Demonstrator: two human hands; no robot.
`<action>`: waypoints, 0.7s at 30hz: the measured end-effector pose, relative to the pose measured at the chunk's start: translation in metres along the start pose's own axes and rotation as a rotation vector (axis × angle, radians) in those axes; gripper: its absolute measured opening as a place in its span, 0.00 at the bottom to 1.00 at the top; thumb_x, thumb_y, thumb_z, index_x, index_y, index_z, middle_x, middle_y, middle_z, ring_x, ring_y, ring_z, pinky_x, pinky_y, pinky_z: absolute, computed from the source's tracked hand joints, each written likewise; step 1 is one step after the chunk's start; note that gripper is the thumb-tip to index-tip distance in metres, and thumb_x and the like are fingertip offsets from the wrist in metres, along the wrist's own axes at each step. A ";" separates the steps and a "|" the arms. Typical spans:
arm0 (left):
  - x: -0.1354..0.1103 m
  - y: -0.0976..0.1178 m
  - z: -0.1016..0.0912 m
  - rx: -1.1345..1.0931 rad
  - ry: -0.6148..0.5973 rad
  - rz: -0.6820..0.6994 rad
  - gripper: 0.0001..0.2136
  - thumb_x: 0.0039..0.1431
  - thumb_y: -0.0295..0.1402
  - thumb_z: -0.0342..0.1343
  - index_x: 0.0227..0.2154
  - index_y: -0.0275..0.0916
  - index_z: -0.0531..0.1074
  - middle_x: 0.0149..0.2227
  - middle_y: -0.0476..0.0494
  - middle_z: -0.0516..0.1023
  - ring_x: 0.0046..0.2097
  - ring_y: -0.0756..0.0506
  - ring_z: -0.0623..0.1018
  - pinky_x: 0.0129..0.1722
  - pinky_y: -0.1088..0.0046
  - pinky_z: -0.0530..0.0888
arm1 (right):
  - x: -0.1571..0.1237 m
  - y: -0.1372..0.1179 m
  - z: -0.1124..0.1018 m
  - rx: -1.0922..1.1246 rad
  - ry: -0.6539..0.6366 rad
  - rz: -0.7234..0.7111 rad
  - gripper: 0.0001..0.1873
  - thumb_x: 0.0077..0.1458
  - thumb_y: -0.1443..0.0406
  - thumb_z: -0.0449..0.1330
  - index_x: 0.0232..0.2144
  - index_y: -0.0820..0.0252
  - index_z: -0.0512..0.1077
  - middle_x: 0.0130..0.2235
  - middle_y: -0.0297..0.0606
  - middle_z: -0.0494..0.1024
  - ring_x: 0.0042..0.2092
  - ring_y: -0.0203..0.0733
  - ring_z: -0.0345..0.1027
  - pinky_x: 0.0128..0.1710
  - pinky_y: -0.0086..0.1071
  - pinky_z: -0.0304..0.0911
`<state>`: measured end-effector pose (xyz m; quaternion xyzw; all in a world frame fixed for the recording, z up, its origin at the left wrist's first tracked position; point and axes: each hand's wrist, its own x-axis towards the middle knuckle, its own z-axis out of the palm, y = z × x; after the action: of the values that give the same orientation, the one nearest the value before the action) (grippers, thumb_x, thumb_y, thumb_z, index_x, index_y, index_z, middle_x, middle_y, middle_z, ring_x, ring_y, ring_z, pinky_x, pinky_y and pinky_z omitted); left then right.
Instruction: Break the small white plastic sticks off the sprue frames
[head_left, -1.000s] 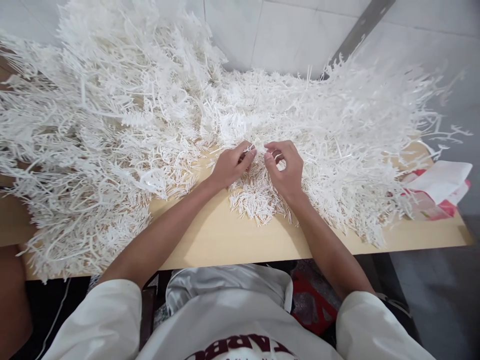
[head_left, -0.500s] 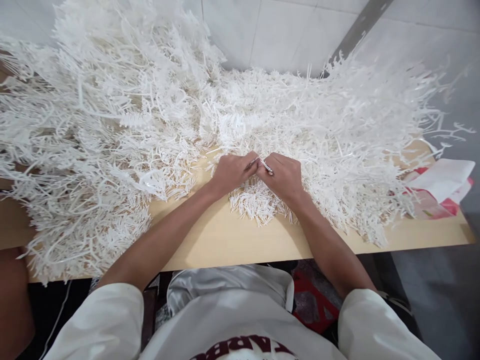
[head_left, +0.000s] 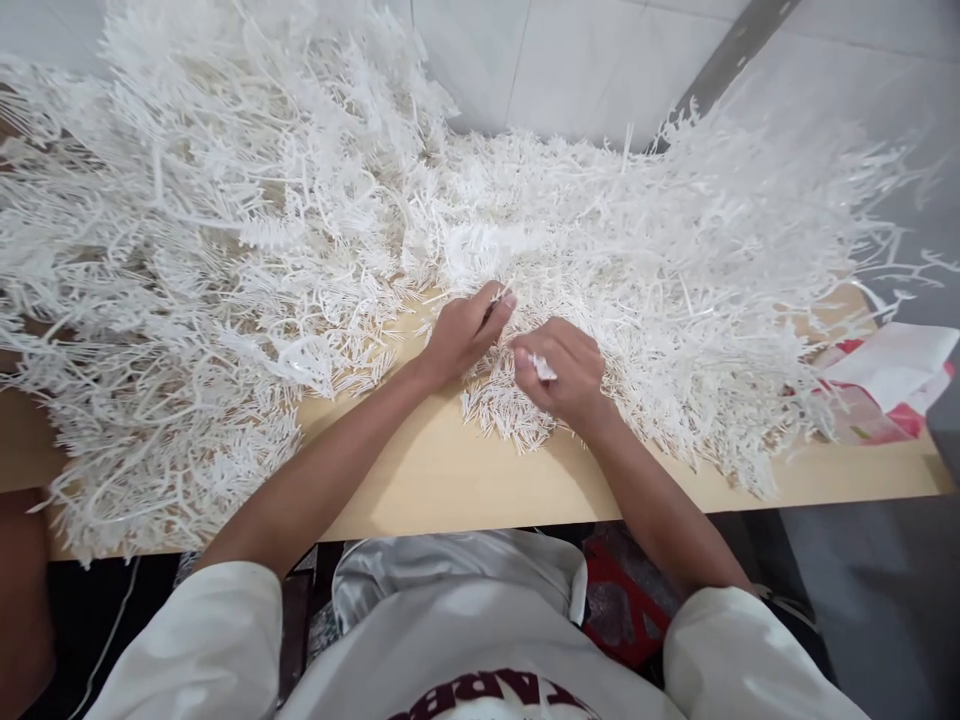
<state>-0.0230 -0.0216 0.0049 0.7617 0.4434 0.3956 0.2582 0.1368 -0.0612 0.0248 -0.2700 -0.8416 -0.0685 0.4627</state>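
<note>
My left hand (head_left: 459, 338) is closed in a pinch at the middle of the table, with a thin white plastic piece (head_left: 498, 297) at its fingertips. Just to its right and slightly nearer me, my right hand (head_left: 571, 375) is curled into a fist around a white plastic piece (head_left: 541, 368); only a bit of it shows by the thumb. A small gap separates the two hands. Beneath them lies a low heap of short white plastic sticks (head_left: 514, 408). Behind the right hand rises a pile of branching white plastic pieces (head_left: 675, 270).
Another tall pile of white branching plastic (head_left: 210, 270) covers the left of the table (head_left: 450, 475). A pink-and-white packet (head_left: 881, 400) with a white sheet sticking out lies at the right end. A tiled wall (head_left: 570, 70) stands behind. Part of another person (head_left: 22, 600) shows at lower left.
My hands, touching half a second ago, have come apart. The left moved slightly up and away, while the right dropped a little towards me with a white piece in its fist.
</note>
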 end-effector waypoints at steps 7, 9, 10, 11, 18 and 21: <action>-0.001 -0.004 0.002 -0.138 -0.023 -0.017 0.13 0.70 0.43 0.39 0.43 0.40 0.61 0.19 0.59 0.71 0.21 0.55 0.71 0.26 0.77 0.65 | -0.006 0.029 0.003 0.260 0.094 0.647 0.13 0.66 0.58 0.49 0.51 0.50 0.61 0.36 0.32 0.80 0.31 0.33 0.74 0.33 0.32 0.70; -0.001 -0.003 0.002 -0.134 -0.024 -0.011 0.12 0.70 0.43 0.40 0.43 0.40 0.61 0.19 0.59 0.71 0.20 0.55 0.70 0.26 0.77 0.65 | -0.006 0.031 0.003 0.308 0.103 0.698 0.13 0.65 0.54 0.50 0.49 0.50 0.62 0.35 0.31 0.80 0.32 0.34 0.75 0.34 0.32 0.71; -0.002 -0.001 0.002 -0.123 -0.031 -0.008 0.12 0.70 0.43 0.40 0.44 0.40 0.61 0.20 0.59 0.72 0.19 0.55 0.69 0.26 0.77 0.65 | -0.005 0.031 0.003 0.297 0.093 0.713 0.13 0.64 0.53 0.52 0.47 0.50 0.64 0.35 0.31 0.80 0.33 0.34 0.75 0.35 0.32 0.71; -0.002 0.000 0.001 -0.106 -0.038 -0.006 0.12 0.69 0.42 0.41 0.44 0.40 0.61 0.20 0.58 0.73 0.19 0.55 0.69 0.26 0.77 0.65 | -0.005 0.031 0.002 0.270 0.074 0.723 0.13 0.63 0.53 0.53 0.45 0.51 0.66 0.35 0.31 0.80 0.33 0.34 0.75 0.36 0.33 0.71; -0.003 0.003 0.000 -0.053 -0.046 -0.016 0.13 0.70 0.42 0.40 0.46 0.40 0.61 0.22 0.56 0.76 0.23 0.54 0.74 0.27 0.77 0.67 | -0.002 0.033 -0.002 0.143 -0.093 0.610 0.17 0.65 0.53 0.49 0.49 0.49 0.71 0.45 0.37 0.79 0.44 0.40 0.73 0.47 0.41 0.69; -0.004 0.001 0.001 -0.057 -0.040 -0.022 0.14 0.70 0.43 0.38 0.47 0.40 0.61 0.23 0.55 0.77 0.25 0.53 0.76 0.29 0.77 0.69 | -0.002 0.033 -0.001 0.007 -0.119 0.501 0.15 0.63 0.53 0.53 0.46 0.49 0.73 0.52 0.38 0.75 0.54 0.46 0.67 0.56 0.49 0.61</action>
<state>-0.0229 -0.0255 0.0037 0.7568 0.4349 0.3902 0.2930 0.1554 -0.0346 0.0198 -0.4723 -0.7742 0.0672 0.4160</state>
